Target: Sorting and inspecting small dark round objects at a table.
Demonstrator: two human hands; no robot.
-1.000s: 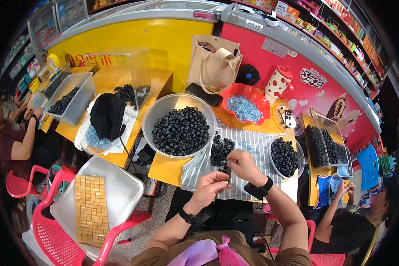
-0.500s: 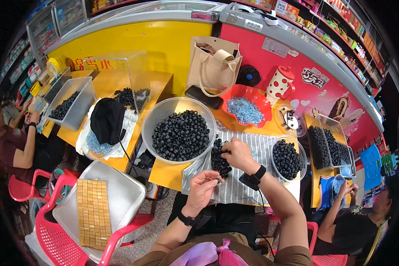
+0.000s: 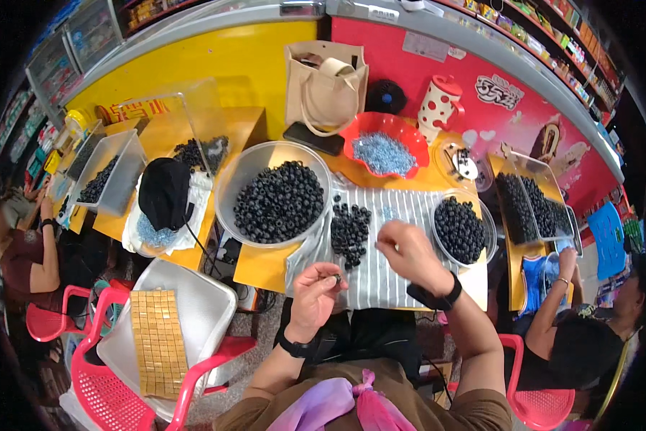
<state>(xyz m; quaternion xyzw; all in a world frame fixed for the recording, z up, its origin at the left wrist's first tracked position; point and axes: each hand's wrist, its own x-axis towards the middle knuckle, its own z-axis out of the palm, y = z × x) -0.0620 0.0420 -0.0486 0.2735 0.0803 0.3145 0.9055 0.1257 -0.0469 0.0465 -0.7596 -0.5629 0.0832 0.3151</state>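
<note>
My left hand is closed in a pinch on a small black bead, just in front of the striped cloth's near-left part. To its right, my right hand hovers over the striped cloth, thumb and fingers pressed together; what they hold, if anything, I cannot make out. A loose pile of black beads lies on the cloth left of my right hand. Some clear blue beads lie just beyond its fingertips. Black beads fill a large clear tub on the left and a smaller clear bowl on the right.
A red scalloped bowl of pale blue beads stands at the back, near a phone, a beige bag and a polka-dot tumbler. A black cap lies left. Other people sit on both sides. A pink chair stands lower left.
My right hand has moved off the black bead pile to the right, toward the blue beads. My left hand has drawn back slightly to the left, still pinching. The view has shifted a little.
</note>
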